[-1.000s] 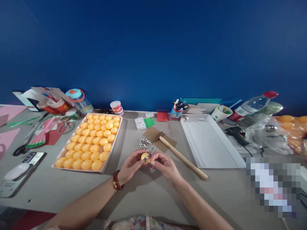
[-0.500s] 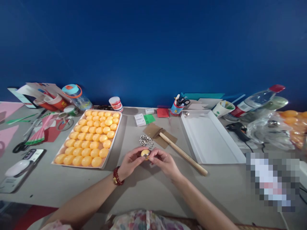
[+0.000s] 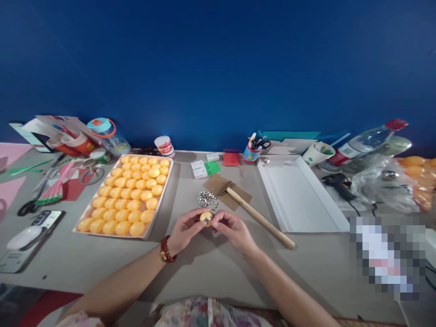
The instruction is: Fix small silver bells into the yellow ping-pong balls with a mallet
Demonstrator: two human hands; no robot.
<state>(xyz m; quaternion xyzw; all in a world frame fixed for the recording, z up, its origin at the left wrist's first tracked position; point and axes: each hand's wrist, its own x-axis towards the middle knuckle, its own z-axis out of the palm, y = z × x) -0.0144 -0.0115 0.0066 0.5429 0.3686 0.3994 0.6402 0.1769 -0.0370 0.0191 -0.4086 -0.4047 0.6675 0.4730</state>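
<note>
Grey table (image 3: 204,272): your work sits at mid-table, just short of the wooden mallet (image 3: 260,219) and the heap of silver studs (image 3: 207,199). Your left hand (image 3: 185,231) cups the yellow ball (image 3: 205,216), fingers closed round it. Your right hand (image 3: 233,228) pinches what looks like a small silver piece (image 3: 207,221) against the ball's near face. Recommended: rest both wrists on the table, grip the ball firmly without denting it, and press the piece in squarely.
</note>
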